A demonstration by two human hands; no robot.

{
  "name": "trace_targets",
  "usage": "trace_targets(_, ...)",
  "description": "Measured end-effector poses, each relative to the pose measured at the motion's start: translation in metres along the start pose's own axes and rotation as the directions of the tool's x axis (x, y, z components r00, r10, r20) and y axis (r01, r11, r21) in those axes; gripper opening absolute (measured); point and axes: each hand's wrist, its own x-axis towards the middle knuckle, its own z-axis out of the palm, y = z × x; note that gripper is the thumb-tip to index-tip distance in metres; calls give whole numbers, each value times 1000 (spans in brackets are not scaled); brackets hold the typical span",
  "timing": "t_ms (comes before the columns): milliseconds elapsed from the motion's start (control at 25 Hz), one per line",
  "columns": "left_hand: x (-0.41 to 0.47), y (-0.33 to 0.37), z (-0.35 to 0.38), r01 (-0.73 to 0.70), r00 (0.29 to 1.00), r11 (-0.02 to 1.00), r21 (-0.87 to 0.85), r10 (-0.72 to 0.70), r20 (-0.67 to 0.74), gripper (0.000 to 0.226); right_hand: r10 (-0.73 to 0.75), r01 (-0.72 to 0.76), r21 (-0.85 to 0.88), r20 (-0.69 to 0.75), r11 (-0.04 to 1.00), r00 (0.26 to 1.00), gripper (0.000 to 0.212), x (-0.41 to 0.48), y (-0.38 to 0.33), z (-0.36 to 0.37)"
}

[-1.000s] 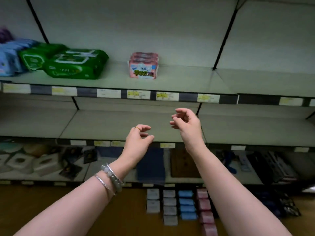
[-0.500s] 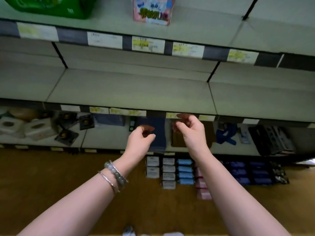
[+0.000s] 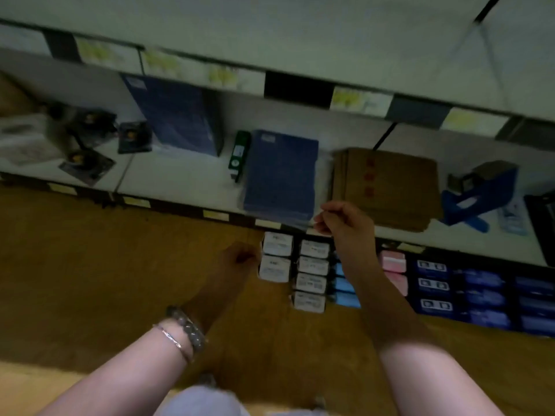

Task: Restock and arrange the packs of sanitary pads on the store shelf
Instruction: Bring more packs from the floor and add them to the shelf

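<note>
Packs of sanitary pads lie in rows on the wooden floor below the shelf: white packs [image 3: 310, 274], light blue packs [image 3: 345, 291], pink packs [image 3: 393, 265] and dark blue packs [image 3: 480, 292]. My left hand [image 3: 237, 261] hangs low over the floor just left of the white packs, fingers loosely curled, holding nothing. My right hand [image 3: 345, 219] hovers above the rows near the bottom shelf's edge [image 3: 216, 216], fingers loosely curled and empty. The frame is blurred and dim.
On the bottom shelf sit blue folders [image 3: 280, 172], a taller blue box [image 3: 180, 115], a small green box [image 3: 239, 154], brown envelopes [image 3: 387, 187], a blue tape dispenser [image 3: 480, 190] and dark small packs [image 3: 90, 139]. The shelf above [image 3: 270, 31] overhangs.
The view has swung down from the upper shelves to the floor. Both hands have dropped lower, toward the packs on the floor, the left one lower than the right.
</note>
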Motion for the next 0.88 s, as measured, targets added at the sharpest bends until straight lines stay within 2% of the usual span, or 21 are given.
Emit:
trace_targets(160,57,-96,27,89,996,994,65,-89,-10,11,56,-56,19,4,998,998,26,31,112,11)
trace_targets(360,129,-182,51,66,997,963,260,-74,24,18,72,-72,3,32,997,997,31,70,219,27)
trace_targets(520,179,-232,71,-22,996,869,494,-21,82,27,28,-20,-99,84,995,996,22,103,274,36)
trace_targets(640,199,-255,75,-69,991,775,628,-22,136,32,-39,80,-240,168,967,985,14,124,299,37)
trace_targets(720,204,-262,80,-73,986,728,682,-49,159,36,-36,137,-392,254,910,967,16,131,319,37)
trace_targets(800,206,-261,86,-68,984,716,695,-65,164,40,22,198,-589,345,783,938,23,132,341,34)
trace_targets(880,202,-258,95,-80,982,714,695,-64,178,41,120,230,-713,404,662,907,35,129,359,29)
